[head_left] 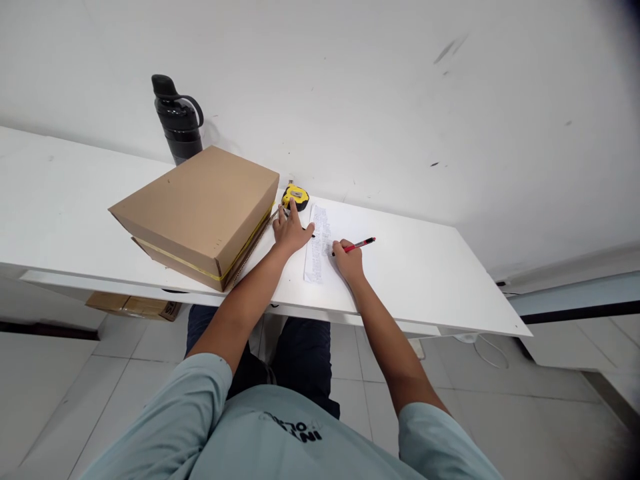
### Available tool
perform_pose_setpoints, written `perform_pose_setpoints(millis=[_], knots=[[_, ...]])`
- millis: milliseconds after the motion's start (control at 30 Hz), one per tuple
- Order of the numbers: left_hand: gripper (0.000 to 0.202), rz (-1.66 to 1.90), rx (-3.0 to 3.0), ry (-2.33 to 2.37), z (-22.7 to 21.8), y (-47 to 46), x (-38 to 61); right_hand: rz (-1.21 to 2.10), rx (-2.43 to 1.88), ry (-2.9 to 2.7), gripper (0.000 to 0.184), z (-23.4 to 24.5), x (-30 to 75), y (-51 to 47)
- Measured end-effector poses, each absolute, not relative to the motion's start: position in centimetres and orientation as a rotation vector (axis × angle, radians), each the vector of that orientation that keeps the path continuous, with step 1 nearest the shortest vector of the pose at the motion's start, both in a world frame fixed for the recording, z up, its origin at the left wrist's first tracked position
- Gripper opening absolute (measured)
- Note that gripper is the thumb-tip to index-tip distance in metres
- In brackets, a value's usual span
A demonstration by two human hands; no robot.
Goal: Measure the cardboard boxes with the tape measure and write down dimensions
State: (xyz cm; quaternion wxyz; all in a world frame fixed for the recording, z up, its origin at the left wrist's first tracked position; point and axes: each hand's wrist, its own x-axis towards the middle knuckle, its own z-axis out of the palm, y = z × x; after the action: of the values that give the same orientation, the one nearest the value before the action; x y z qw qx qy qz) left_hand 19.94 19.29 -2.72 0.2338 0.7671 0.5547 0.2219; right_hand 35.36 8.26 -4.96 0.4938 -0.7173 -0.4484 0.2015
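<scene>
Holding pen (pixel 362 243) in right hand (pixel 349 262), cardboard box (pixel 200 200) nearby, contents hidden

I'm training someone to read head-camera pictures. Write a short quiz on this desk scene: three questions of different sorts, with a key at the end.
1. Which hand holds the red pen?
2. Fill in the missing word: behind the cardboard box stands a black ____.
3. True or false: the paper with writing on it lies to the left of the cardboard box, as the person sees it.

Key:
1. The right hand.
2. Bottle.
3. False; the paper lies to the right of the box.
</scene>
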Motion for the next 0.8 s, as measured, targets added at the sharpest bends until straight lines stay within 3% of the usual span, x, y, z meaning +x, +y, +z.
perform_pose_setpoints(millis=[800], knots=[[0.095, 0.585, 2.189, 1.509, -2.84, 19.03, 20.12, 0.464, -1.722, -1.082, 0.042, -5.08, 35.61, 8.20]])
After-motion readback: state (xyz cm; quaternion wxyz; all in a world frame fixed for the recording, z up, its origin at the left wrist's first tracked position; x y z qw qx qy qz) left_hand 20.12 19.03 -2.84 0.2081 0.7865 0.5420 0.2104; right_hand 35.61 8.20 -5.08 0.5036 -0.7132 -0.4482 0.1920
